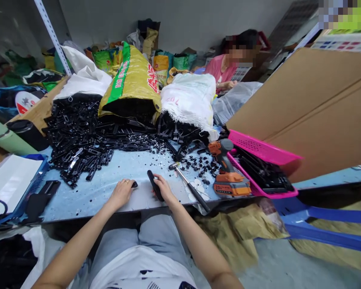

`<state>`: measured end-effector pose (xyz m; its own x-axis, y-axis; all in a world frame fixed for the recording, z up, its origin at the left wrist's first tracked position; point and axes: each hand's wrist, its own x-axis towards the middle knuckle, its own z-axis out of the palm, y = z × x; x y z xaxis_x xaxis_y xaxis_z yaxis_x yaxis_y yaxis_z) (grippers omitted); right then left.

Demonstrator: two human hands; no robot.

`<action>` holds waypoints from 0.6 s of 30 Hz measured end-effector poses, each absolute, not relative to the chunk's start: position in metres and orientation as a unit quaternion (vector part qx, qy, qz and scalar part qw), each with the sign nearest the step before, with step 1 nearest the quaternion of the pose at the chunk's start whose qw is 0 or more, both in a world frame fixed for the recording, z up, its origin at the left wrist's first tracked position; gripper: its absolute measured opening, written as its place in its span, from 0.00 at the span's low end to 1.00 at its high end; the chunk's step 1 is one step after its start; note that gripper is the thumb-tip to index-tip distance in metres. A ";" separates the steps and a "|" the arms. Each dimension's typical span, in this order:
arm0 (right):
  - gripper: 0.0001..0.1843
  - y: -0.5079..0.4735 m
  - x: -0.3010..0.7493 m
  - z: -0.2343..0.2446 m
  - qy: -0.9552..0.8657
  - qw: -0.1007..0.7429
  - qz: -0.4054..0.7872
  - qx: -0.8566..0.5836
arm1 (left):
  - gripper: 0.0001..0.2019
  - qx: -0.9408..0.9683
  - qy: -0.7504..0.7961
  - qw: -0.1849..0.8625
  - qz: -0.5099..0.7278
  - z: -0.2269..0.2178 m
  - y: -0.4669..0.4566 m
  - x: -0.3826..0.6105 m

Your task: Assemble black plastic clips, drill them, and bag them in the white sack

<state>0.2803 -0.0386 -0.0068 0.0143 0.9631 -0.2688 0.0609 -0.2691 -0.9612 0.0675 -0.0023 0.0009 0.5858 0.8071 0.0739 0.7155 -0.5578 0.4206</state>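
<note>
My left hand [122, 194] rests at the table's front edge, its fingers closed on a small black part [134, 185] that pokes out past the fingertips. To its right, my right hand [164, 189] grips a long black plastic piece [155, 185], tilted with its upper end leaning left. What kind of piece this is I cannot make out. Both hands are over a grey patch of the blue tabletop [129, 160]. Right of my right hand lies a hammer [188, 182] with a metal shaft and black handle. An orange and grey cordless drill [228, 170] stands beyond it.
Heaps of black plastic parts [78, 136] cover the table's back left, below a yellow sack [132, 80] and a white sack [189, 98]. Small black pieces [198, 164] lie near the drill. A pink basket [266, 146] and cardboard [313, 116] stand right. Another person [221, 66] sits behind.
</note>
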 end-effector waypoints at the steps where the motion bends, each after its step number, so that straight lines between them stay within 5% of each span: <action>1: 0.29 -0.040 0.280 -0.006 -0.411 0.424 0.588 -0.553 | 0.14 0.858 0.434 0.210 0.177 -0.002 -0.005 0.068; 7: 0.32 -0.035 0.261 -0.005 -0.358 0.441 0.689 -0.449 | 0.17 0.730 0.454 0.384 0.336 0.005 -0.016 0.088; 18: 0.35 -0.015 0.273 0.007 -0.502 0.421 0.631 -0.415 | 0.18 0.735 0.439 0.356 0.376 0.023 -0.002 0.088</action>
